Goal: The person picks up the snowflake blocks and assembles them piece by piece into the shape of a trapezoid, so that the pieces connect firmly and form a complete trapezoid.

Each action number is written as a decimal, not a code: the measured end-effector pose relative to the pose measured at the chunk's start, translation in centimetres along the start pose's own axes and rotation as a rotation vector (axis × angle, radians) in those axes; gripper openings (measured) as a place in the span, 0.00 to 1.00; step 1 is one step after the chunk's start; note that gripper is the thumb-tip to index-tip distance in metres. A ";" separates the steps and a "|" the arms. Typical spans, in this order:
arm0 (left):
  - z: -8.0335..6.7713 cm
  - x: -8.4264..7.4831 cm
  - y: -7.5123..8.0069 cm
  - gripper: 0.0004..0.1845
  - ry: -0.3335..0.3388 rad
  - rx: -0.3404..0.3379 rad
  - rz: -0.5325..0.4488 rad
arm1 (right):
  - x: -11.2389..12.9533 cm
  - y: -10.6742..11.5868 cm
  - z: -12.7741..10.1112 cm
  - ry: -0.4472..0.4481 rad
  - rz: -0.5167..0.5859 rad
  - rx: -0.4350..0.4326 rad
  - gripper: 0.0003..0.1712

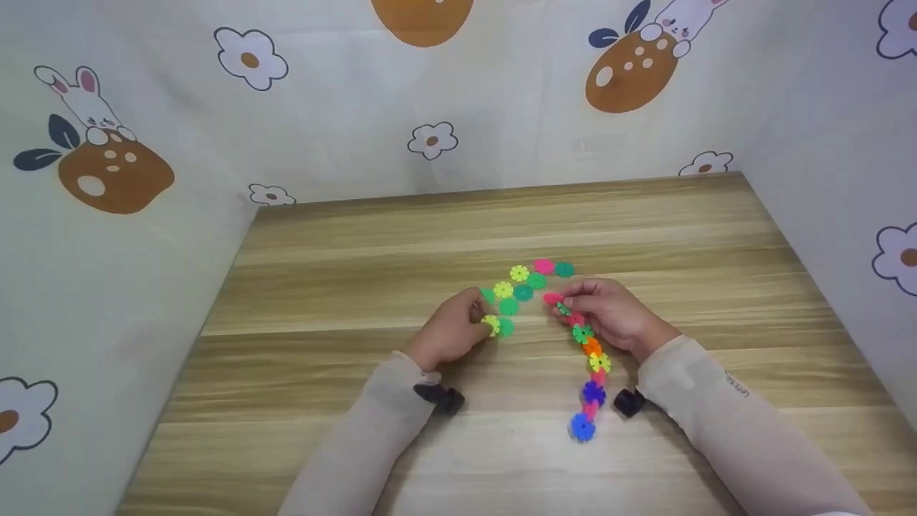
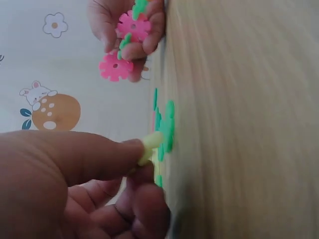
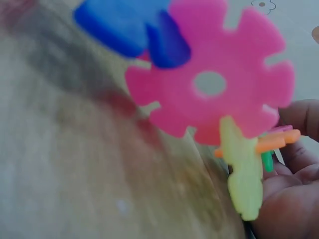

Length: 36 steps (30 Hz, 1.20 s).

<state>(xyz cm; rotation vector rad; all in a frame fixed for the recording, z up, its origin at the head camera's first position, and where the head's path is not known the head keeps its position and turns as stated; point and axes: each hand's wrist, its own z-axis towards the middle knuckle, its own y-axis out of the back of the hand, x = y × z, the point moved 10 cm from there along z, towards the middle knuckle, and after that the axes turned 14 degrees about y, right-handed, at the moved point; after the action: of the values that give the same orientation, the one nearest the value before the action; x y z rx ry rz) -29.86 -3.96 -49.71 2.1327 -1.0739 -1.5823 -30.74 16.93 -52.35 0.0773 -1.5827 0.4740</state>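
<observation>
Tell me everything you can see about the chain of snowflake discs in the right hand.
The chain is a row of notched, flower-shaped discs that look like plastic, slotted edge to edge: pink and green at the top, then orange, yellow, purple, pink and blue. It runs toward the person over the wooden table. The right hand pinches its top end; the lower end seems to rest on the table.
</observation>
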 end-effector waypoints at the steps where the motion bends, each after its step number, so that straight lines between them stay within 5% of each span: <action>1: -0.1 -0.3 0.0 0.08 -0.023 0.009 -0.047 | 0.1 -0.2 0.0 0.003 0.002 0.008 0.15; 8: -1.0 -2.1 -0.3 0.07 -0.112 0.035 -0.366 | 1.8 -1.6 -0.3 0.094 -0.038 0.025 0.12; 18: -2.5 -4.1 0.0 0.11 -0.239 0.038 -0.606 | 5.1 -3.8 -1.4 0.275 -0.219 0.036 0.11; 30: -3.3 -4.9 0.3 0.08 -0.268 0.029 -0.567 | 5.8 -5.9 -2.1 0.313 -0.278 0.150 0.09; 36: -5.3 -6.4 1.0 0.06 -0.279 0.036 -0.553 | 5.8 -6.3 -2.2 0.322 -0.303 0.167 0.07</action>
<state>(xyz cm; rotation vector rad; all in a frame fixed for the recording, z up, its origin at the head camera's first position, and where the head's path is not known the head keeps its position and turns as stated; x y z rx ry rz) -26.25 -1.21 -42.64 2.4225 -0.6017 -2.1658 -27.02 13.36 -45.21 0.3460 -1.1884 0.3588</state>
